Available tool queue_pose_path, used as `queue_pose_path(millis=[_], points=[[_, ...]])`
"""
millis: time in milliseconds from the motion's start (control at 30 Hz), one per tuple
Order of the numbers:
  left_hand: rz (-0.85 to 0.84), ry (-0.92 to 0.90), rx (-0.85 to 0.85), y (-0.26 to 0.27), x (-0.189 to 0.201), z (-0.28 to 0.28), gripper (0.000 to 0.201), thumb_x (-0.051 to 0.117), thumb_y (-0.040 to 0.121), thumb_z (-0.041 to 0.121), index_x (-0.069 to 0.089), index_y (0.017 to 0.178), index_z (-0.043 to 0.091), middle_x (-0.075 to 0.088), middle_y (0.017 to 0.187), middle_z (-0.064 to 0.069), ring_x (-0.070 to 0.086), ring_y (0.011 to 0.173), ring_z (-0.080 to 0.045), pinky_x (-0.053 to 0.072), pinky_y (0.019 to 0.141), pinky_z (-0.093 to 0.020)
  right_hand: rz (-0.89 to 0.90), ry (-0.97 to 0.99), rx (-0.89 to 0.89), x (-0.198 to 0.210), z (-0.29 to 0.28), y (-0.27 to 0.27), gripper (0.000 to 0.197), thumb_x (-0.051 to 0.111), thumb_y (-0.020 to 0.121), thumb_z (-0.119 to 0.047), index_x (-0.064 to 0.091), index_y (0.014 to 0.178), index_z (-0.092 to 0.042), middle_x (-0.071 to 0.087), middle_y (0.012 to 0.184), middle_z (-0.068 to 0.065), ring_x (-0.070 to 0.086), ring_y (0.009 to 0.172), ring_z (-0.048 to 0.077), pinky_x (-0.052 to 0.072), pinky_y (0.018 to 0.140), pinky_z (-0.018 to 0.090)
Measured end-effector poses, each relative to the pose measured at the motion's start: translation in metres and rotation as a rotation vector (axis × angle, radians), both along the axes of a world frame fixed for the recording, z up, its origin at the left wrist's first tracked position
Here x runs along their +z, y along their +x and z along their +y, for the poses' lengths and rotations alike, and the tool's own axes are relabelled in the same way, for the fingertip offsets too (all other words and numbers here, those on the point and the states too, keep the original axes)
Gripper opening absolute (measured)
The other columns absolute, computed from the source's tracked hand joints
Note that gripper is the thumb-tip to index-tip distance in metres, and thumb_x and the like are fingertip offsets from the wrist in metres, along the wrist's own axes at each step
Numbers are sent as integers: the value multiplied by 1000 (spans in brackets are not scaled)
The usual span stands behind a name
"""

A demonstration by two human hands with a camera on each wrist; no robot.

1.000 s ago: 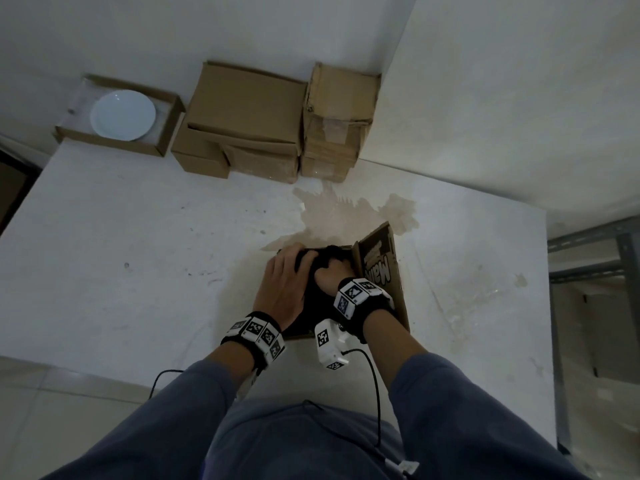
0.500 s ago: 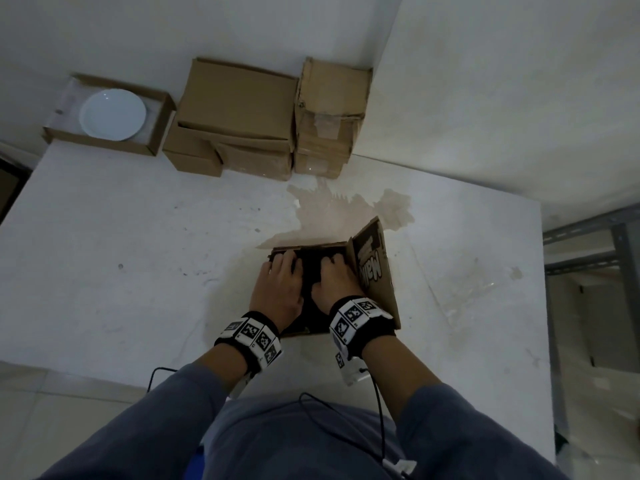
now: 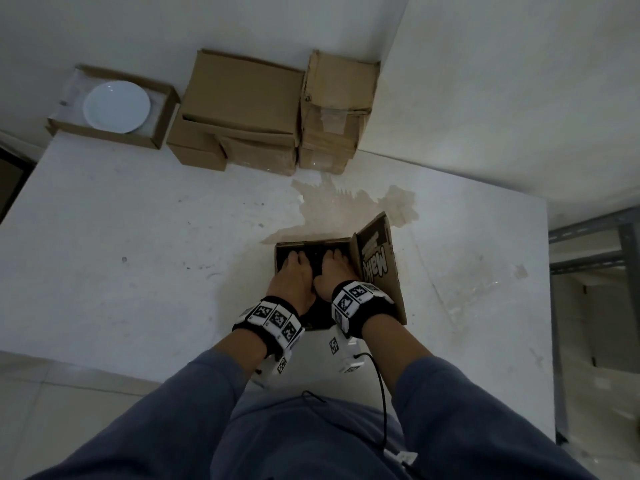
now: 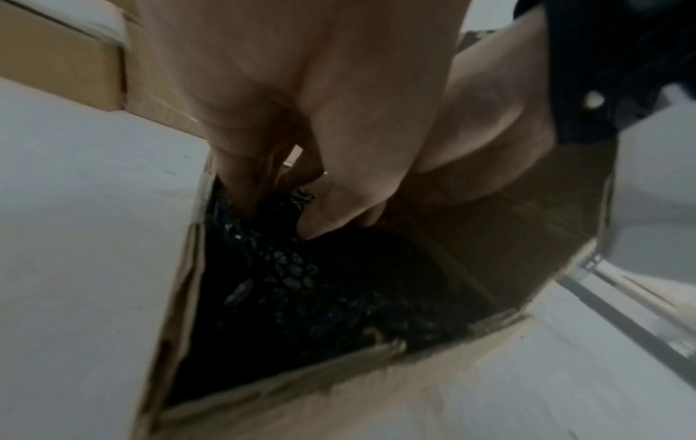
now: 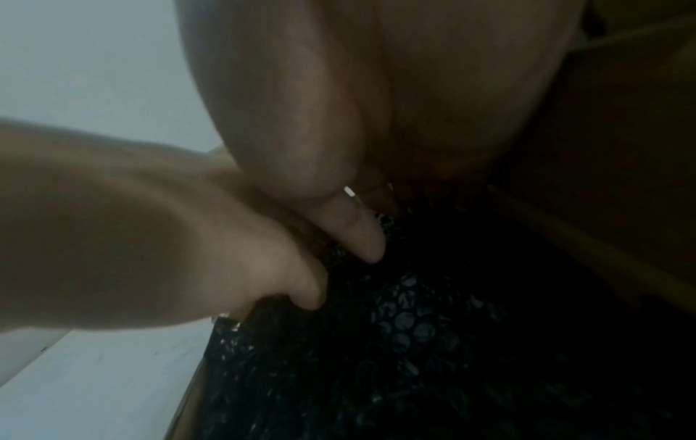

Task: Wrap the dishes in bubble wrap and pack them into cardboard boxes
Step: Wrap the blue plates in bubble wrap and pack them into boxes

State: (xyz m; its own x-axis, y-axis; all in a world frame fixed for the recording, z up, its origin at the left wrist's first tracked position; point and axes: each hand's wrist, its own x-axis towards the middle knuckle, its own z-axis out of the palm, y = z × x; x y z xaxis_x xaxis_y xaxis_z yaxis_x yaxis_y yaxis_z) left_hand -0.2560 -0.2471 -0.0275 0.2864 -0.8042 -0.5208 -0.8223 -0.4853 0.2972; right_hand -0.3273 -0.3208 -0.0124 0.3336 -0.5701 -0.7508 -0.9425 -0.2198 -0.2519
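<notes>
The white tabletop [image 3: 138, 237] carries everything, with a cluster of closed cardboard boxes [image 3: 242, 109] pushed against the far wall, probably to keep the working space free. Left of them an open tray box [image 3: 104, 136] holds a bare white plate [image 3: 116, 106], seemingly waiting for wrapping. Nearest the person sits the open box [image 3: 381, 271], its printed flap raised on the right so both hands can reach in. Inside lies a bundle of dark bubble wrap [image 4: 293, 274], presumably a wrapped dish. The left hand [image 3: 292, 278] and right hand [image 3: 334, 271] press down with fairly straight fingers, gripping nothing, apparently seating the bundle low.
</notes>
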Motion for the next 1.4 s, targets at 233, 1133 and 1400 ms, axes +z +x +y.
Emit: queue_pose_path(millis=[233, 1133, 1400], points=[[64, 93, 53, 9, -1, -17, 65, 60, 90, 21, 30, 142, -3, 31, 143, -20, 37, 131, -35, 38, 107, -40, 22, 51, -90, 1, -7, 8, 71, 51, 92, -16, 16, 152, -1, 10, 160, 16, 17, 146, 34, 23, 119, 44], [52, 147, 2, 4, 3, -11, 67, 59, 91, 24, 28, 144, -4, 21, 147, -20, 57, 110, -38, 48, 90, -41, -63, -39, -118, -10, 1, -3, 61, 52, 93, -14, 27, 147, -3, 25, 153, 15, 36, 136, 35, 35, 110, 42], [-161, 185, -138, -1, -6, -8, 88, 58, 92, 37, 8, 151, -3, 16, 151, -18, 29, 134, -36, 45, 101, -38, 4, -117, 20, -18, 13, -6, 73, 48, 97, -30, 8, 153, -4, 6, 158, 15, 12, 146, 31, 17, 120, 41]])
